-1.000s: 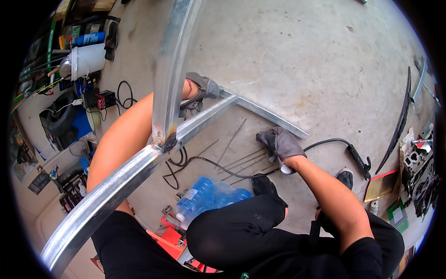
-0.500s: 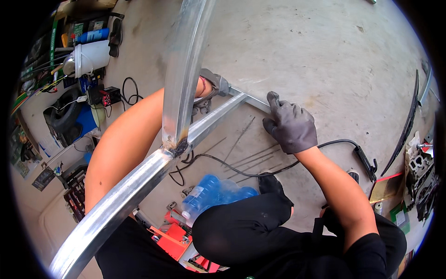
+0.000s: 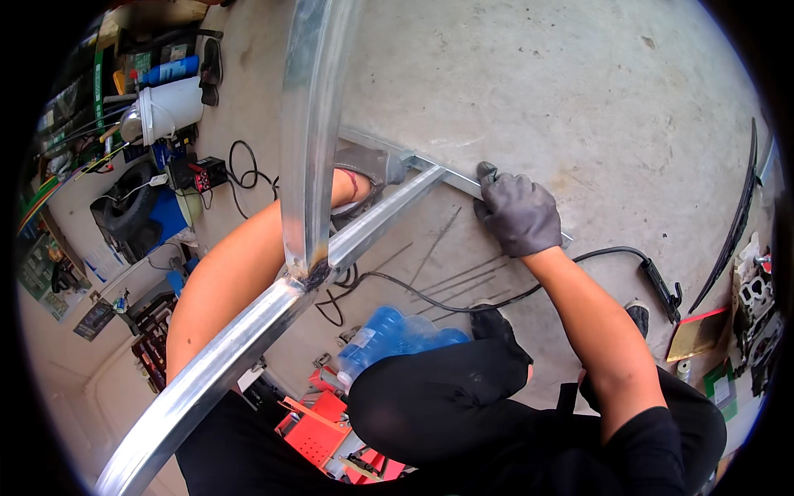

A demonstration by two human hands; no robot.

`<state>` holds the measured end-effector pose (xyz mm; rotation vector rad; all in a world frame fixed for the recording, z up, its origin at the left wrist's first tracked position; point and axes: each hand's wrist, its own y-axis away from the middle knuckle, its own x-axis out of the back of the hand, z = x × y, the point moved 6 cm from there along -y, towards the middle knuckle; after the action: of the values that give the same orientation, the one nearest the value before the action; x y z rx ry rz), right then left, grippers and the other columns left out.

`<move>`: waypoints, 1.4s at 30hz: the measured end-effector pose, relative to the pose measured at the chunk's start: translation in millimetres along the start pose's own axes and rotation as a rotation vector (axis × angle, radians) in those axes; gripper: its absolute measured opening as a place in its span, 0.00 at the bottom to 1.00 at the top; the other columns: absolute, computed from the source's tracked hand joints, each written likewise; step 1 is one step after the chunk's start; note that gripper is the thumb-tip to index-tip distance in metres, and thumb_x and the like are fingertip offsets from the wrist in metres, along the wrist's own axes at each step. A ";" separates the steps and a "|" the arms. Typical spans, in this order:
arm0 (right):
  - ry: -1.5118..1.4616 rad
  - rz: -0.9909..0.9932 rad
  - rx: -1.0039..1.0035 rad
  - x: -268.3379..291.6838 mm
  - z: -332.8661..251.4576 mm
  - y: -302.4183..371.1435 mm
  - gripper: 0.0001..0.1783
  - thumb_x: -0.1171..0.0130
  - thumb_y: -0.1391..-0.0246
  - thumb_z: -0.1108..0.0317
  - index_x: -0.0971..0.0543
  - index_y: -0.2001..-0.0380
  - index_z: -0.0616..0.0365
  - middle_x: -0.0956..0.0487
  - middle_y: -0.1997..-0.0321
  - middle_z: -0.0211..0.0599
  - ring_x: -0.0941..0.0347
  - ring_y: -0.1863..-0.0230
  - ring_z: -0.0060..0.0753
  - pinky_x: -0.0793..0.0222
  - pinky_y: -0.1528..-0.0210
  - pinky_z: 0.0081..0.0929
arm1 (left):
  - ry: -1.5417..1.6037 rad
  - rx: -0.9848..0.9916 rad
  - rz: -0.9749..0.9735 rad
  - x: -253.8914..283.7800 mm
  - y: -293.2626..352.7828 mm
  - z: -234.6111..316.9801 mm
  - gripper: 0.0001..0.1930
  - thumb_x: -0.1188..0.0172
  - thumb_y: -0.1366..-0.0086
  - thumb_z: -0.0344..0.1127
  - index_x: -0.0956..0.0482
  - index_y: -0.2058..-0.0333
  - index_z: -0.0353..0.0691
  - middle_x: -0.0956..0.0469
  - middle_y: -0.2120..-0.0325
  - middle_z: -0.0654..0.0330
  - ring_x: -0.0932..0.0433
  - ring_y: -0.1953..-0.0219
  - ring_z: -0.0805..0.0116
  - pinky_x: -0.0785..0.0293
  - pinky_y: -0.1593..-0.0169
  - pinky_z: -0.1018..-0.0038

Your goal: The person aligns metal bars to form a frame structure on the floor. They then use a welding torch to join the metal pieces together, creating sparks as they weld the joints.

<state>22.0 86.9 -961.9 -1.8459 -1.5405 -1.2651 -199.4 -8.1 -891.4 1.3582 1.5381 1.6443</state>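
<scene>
Right hand (image 3: pixel 521 215) moved onto crossbar (image 3: pixel 460 183) | left hand (image 3: pixel 380 166) near strut (image 3: pixel 385 212)

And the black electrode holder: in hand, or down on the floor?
Down: the electrode holder lies on the floor, apart from the right hand, which is curled over the metal crossbar.

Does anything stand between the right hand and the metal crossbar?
Nothing visible does: the gloved right hand is on the metal crossbar, fingers curled over it. The black cable passes nearer the person, not between them.
</scene>
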 end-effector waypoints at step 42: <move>-0.045 0.027 0.028 1.3 3.5 0.1 0.15 0.40 0.39 0.58 0.17 0.52 0.48 0.19 0.59 0.32 0.21 0.54 0.38 0.23 0.55 0.40 | 0.158 -0.091 -0.007 -2.5 22.9 -0.9 0.20 0.48 0.29 0.48 0.13 0.51 0.43 0.14 0.54 0.43 0.15 0.54 0.42 0.21 0.51 0.56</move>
<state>23.3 90.3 -962.5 -1.8831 -1.5441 -1.1915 -193.3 -16.0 -870.6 1.1988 1.5324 1.8321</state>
